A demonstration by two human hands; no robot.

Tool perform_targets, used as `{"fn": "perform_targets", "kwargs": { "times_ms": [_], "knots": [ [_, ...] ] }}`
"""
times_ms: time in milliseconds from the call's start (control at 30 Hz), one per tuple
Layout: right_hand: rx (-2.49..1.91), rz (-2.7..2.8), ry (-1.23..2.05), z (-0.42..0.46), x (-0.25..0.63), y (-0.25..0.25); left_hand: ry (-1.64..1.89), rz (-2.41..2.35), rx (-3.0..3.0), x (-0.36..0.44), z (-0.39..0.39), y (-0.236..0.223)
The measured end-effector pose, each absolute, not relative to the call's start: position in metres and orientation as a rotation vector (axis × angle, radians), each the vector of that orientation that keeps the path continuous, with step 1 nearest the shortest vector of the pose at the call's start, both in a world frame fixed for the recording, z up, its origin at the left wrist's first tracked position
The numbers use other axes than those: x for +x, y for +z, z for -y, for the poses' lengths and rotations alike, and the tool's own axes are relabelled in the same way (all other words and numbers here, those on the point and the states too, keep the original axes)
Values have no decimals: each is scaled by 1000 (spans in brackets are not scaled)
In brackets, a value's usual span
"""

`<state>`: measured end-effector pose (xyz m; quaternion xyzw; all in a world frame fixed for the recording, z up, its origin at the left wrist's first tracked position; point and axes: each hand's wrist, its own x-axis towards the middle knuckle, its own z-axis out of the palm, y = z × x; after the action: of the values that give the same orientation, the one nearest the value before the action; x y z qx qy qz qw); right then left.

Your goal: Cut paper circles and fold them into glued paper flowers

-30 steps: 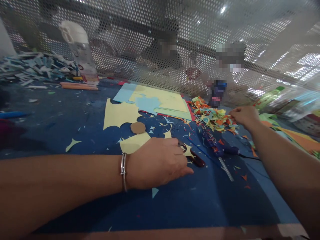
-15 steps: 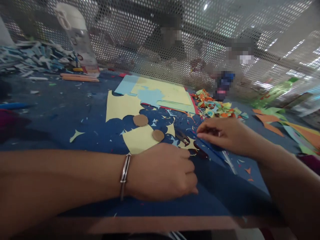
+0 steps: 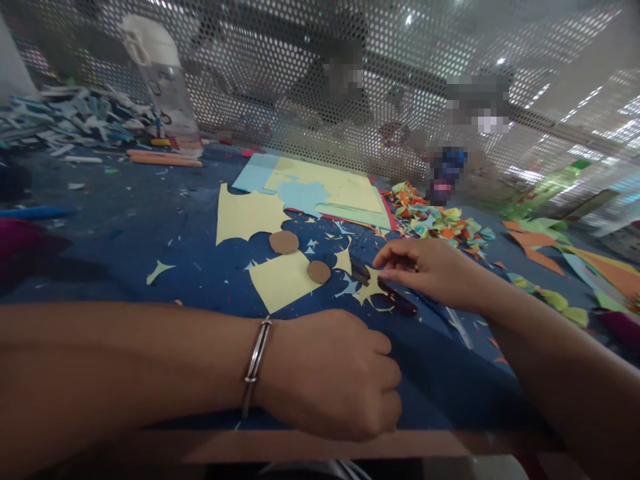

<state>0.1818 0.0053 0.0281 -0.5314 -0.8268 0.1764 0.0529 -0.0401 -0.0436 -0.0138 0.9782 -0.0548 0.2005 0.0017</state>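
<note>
My left hand (image 3: 335, 377), a silver bracelet (image 3: 257, 360) on its wrist, is closed in a fist near the table's front edge. Its palm faces away, so anything inside is hidden. My right hand (image 3: 425, 270) hovers with fingers loosely curved and thumb apart, nothing visible between them. Beneath its fingertips lie dark red-handled scissors (image 3: 400, 301), partly on yellow paper scraps (image 3: 371, 287). A blue pen with a clear barrel (image 3: 459, 328) lies under the right wrist. Between the hands and the back are a yellow paper piece (image 3: 280, 283) and two brown cardboard discs (image 3: 284, 243) (image 3: 319, 272).
Yellow paper with scalloped cutouts (image 3: 245, 213) lies before stacked coloured sheets (image 3: 345, 183). Folded paper bits (image 3: 435, 220) are heaped behind my right hand. A water bottle (image 3: 173, 93) and a pile of paper strips (image 3: 75, 117) stand back left, before a perforated screen (image 3: 280, 87).
My right hand has moved left, towards the scissors, uncovering yellow-green folded pieces on the right. My left fist has shifted slightly down, nearer the table edge.
</note>
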Motion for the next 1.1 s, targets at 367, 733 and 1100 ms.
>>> {"fn": "perform_targets", "kwargs": {
  "times_ms": [367, 733, 1100],
  "knots": [
    [-1492, 2804, 190, -70, 153, 19, 473, 128, 3061, -40, 44, -13],
    [-1443, 3031, 145, -83, 142, 28, 460, 98, 3001, -38, 41, -13],
    [-1311, 3017, 276, -82, 152, 33, 466, 105, 3006, -38, 39, -13]
  ]
}}
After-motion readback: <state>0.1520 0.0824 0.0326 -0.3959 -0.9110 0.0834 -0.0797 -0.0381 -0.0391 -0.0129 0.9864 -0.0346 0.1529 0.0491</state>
